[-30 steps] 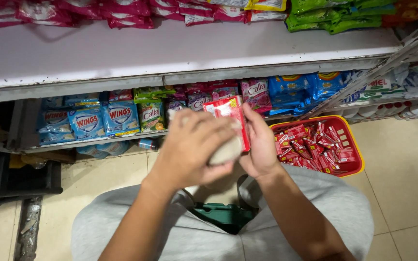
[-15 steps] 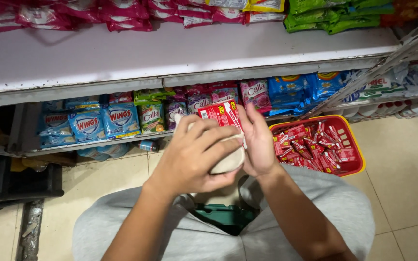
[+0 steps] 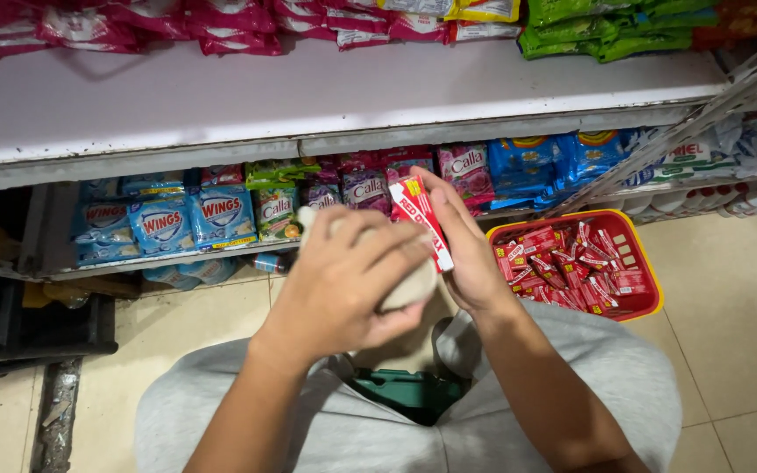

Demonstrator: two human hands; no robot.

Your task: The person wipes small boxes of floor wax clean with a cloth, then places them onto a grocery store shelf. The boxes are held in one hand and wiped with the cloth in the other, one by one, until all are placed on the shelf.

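My right hand (image 3: 466, 254) grips a small red and white box (image 3: 420, 221), held upright in front of the lower shelf. My left hand (image 3: 343, 285) is closed around a pale cloth (image 3: 409, 285) and presses it against the box's side. Both hands are close together above my grey-clad knees. Part of the box is hidden behind my left fingers.
A red basket (image 3: 641, 307) full of several small red boxes sits on the tiled floor to my right. The lower shelf holds blue, green and pink sachet packs (image 3: 221, 215). A white shelf board (image 3: 308, 96) runs above. A green object (image 3: 409, 390) shows between my knees.
My left hand with the cloth has slid along the box, and both hands have shifted slightly lower and right. The box stays in my right hand.
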